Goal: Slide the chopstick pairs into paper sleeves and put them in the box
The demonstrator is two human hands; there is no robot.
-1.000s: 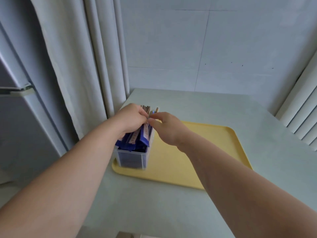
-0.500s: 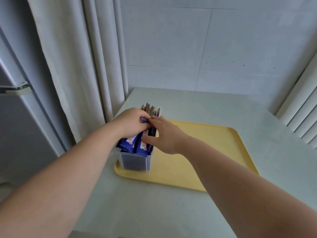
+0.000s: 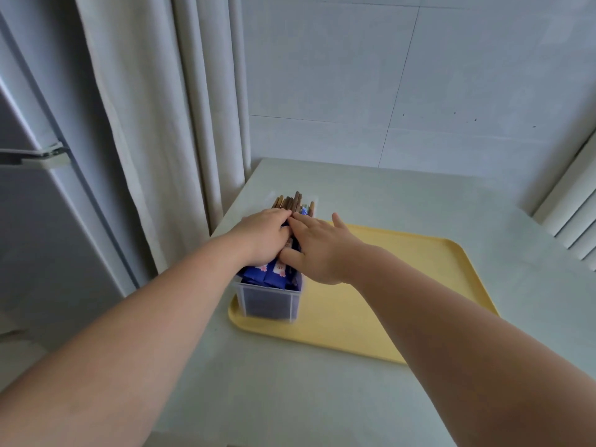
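Many sleeved chopstick pairs (image 3: 274, 273) filled the clear box (image 3: 268, 303) on the yellow tray (image 3: 419, 285). The left hand (image 3: 264, 240) and right hand (image 3: 321, 251) pressed them with straight fingers (image 3: 301, 224), gripping nothing; packing seemed nearly finished.

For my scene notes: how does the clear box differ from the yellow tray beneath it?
The clear box is see-through; the yellow tray is opaque. The box is narrow with tall walls; the tray is wide with a low rim. The box holds blue-sleeved chopsticks; the tray bears the box at its left edge. Both look like plastic.
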